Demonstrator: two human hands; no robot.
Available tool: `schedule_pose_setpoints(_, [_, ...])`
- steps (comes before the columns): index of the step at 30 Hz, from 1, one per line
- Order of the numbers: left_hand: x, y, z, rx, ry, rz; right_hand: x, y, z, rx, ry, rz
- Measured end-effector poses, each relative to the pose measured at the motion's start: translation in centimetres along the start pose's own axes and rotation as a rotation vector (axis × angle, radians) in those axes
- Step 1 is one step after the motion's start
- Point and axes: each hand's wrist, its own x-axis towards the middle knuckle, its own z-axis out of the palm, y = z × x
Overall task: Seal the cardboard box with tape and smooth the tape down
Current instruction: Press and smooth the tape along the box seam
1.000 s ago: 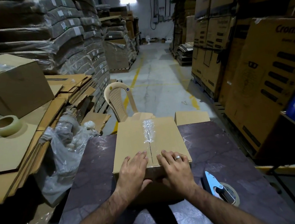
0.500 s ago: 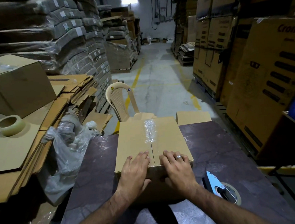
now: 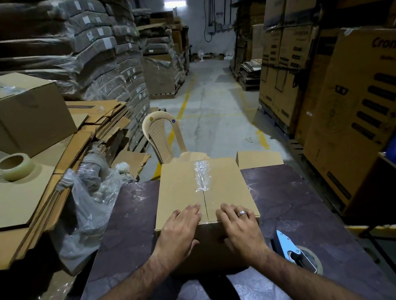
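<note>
The cardboard box [image 3: 204, 192] stands closed on the dark tabletop [image 3: 298, 203], at its middle, with the centre seam running away from the person. A strip of clear tape [image 3: 202, 175] lies along the far half of that seam; its surface is wrinkled and glossy. Whether the tape reaches the near edge cannot be told.

The left hand [image 3: 180, 229] lies palm down on the near edge of the box top, just left of the seam, fingers extended and flat, the thumb over the front face. The grip is open; it presses on the box and grasps nothing. The right hand [image 3: 239, 226] lies palm down just right of the seam in a mirrored pose, fingers flat, a ring [image 3: 241, 213] on one finger. Its grip is likewise open and holds nothing.

A tape dispenser [image 3: 297, 252] with a blue-white frame rests on the tabletop near the right forearm, apart from the box. A spare tape roll [image 3: 13, 165] sits on flattened cardboard sheets [image 3: 18, 201] to the left. A plastic chair [image 3: 162, 136] stands beyond the far edge of the tabletop.
</note>
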Motion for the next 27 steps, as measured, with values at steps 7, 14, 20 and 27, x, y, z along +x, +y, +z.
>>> schedule_pose_setpoints(7, [0.1, 0.0, 0.5, -0.052, 0.135, -0.017, 0.7, 0.5, 0.1, 0.009, 0.144, -0.035])
schedule_pose_setpoints(14, [0.4, -0.4, 0.8, -0.147, 0.258, -0.042, 1.8, 2.2, 0.6, 0.125, 0.306, -0.115])
schedule_pose_setpoints(20, [0.4, -0.4, 1.3, -0.179, 0.323, -0.064, 1.7, 2.1, 0.7, 0.142, 0.355, -0.1])
schedule_pose_setpoints(27, [0.1, -0.4, 1.6, -0.101, 0.291, -0.027, 0.1, 1.4, 1.9, 0.048, 0.334, -0.044])
